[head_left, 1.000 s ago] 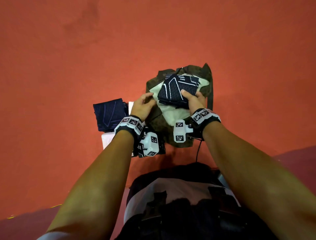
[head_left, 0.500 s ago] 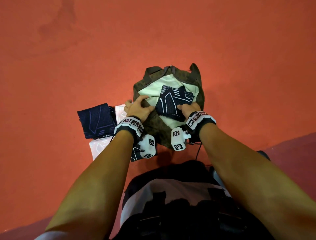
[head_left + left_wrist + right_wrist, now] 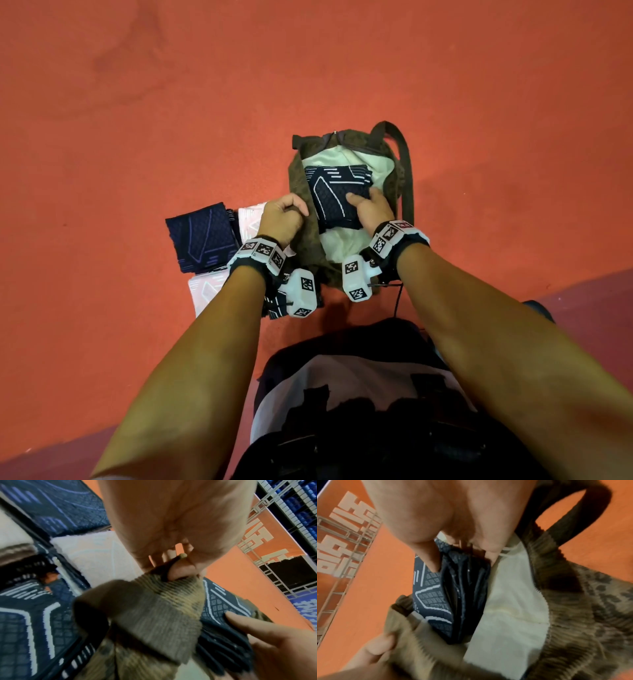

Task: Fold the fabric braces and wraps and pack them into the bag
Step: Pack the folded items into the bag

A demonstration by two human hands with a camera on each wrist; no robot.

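A brown patterned bag [image 3: 397, 164] with a pale lining [image 3: 346, 245] lies open on the orange floor. My right hand [image 3: 368, 209] pinches a folded navy brace with white lines [image 3: 337, 195] [image 3: 464, 595], thumb on top, and holds it inside the bag's mouth. My left hand [image 3: 282, 219] grips the bag's near left rim [image 3: 154, 595] and pulls it open. Another folded navy brace [image 3: 202, 236] lies on the floor to the left, beside white folded wraps [image 3: 209, 291].
More navy and white patterned braces [image 3: 25, 615] lie stacked under my left wrist. The bag's dark strap [image 3: 406, 171] loops out on its right side. My torso fills the bottom of the head view. Bare orange floor surrounds the bag.
The navy brace has gone deeper into the bag's mouth with my right hand. My left hand has curled tighter on the bag's rim and pulled it wider.
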